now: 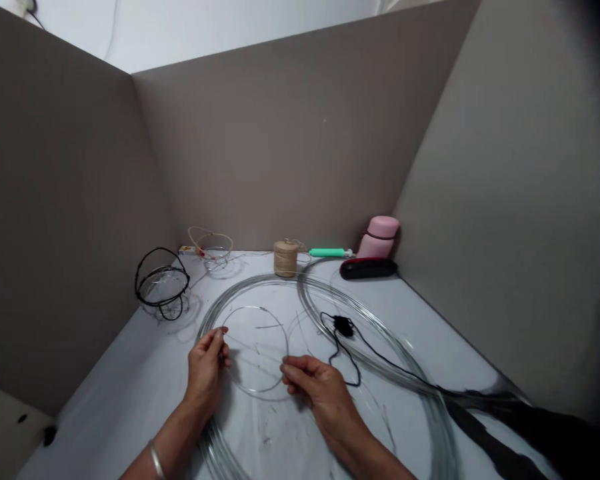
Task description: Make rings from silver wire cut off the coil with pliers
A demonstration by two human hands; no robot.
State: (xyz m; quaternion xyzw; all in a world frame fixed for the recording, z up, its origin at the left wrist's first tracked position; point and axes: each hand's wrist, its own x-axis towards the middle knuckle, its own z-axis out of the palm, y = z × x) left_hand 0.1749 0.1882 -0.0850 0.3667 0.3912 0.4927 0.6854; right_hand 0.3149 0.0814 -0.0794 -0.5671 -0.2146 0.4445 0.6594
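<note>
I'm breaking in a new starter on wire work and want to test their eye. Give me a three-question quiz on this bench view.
1. What do the left hand and the right hand pinch between them?
A a small wire hoop
B a hammer
C a pair of scissors
2. True or false: the black wire basket stands on the left side of the table.
3. Fill in: the pink bottle stands in the back ___ corner.
Key: 1 A; 2 true; 3 right.
</note>
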